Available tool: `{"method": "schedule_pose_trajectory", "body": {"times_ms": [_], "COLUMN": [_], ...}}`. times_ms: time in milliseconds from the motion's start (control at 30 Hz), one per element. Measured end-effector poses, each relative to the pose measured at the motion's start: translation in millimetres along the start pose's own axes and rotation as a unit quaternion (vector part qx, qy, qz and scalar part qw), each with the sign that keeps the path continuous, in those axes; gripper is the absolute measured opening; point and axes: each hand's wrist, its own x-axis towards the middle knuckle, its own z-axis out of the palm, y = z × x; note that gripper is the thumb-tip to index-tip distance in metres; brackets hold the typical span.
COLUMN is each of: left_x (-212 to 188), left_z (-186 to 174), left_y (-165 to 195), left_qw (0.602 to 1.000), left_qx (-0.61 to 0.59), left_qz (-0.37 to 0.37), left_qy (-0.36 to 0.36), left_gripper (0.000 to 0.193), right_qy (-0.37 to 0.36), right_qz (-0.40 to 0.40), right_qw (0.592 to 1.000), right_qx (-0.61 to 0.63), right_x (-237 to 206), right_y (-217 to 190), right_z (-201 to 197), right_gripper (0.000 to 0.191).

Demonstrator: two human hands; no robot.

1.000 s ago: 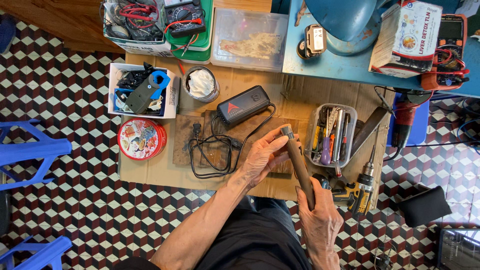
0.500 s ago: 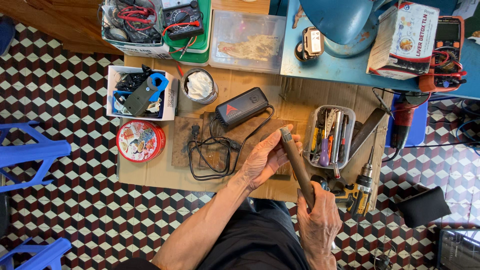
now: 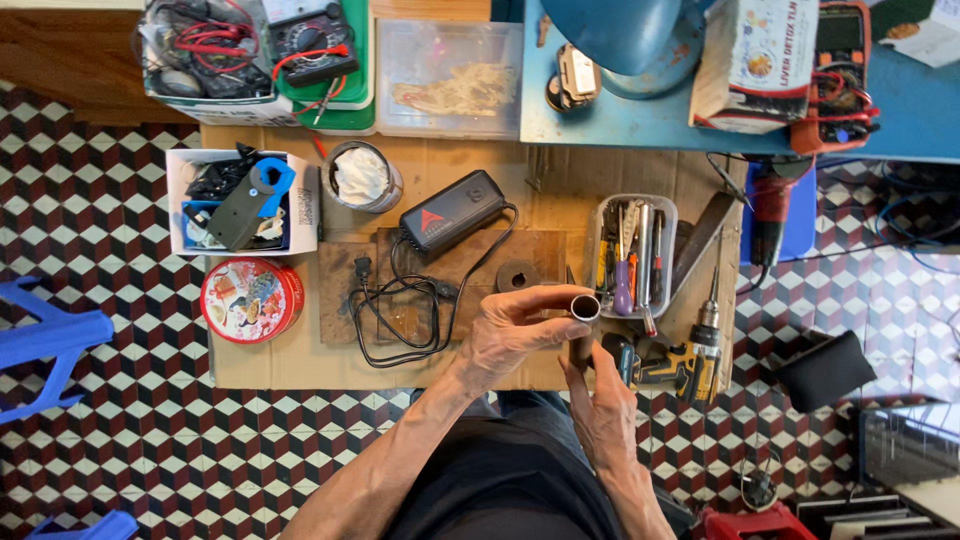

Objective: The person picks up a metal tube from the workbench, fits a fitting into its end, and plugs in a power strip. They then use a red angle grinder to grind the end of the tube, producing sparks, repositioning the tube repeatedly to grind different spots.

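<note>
A brown metal tube (image 3: 583, 318) stands nearly upright over the cardboard sheet (image 3: 300, 362), its open round end facing the camera. My left hand (image 3: 512, 332) wraps its upper end from the left, thumb and fingers touching the rim. My right hand (image 3: 602, 412) holds the lower part from below. Just beyond the tube lies a dark ring (image 3: 516, 276) on a brown wooden board (image 3: 470, 270). A black power adapter (image 3: 452, 211) with a tangled black cable (image 3: 400, 305) lies to the left.
A clear tray of screwdrivers (image 3: 630, 250) and a yellow cordless drill (image 3: 690, 358) lie right of the hands. A red round tin (image 3: 250, 299), a white box of parts (image 3: 240, 200) and a taped jar (image 3: 362, 178) stand left. A blue table (image 3: 700, 125) lies behind, blue stools (image 3: 45, 345) at left.
The tube has been tipped up from a slanted pose until its open end faces the camera. My left hand shifted right to its top; my right hand stayed below.
</note>
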Motion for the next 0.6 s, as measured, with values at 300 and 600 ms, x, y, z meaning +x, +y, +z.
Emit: {"method": "schedule_pose_trajectory", "body": {"times_ms": [300,600], "left_x": [3,23], "left_z": [8,7], "left_y": [0,-6], "left_qw": [0.999,0.997], "left_qx": [0.028,0.076], "left_qz": [0.017,-0.008], "left_qy": [-0.038,0.007], "left_gripper": [0.038,0.044], "right_qy": [-0.002,-0.031], "right_qz": [-0.122,-0.055], "right_qw": [0.992,0.997], "right_qx": [0.016,0.034], "right_x": [14,21], "right_y": [25,19], "right_z": [7,15], "right_gripper": [0.034,0.028]}}
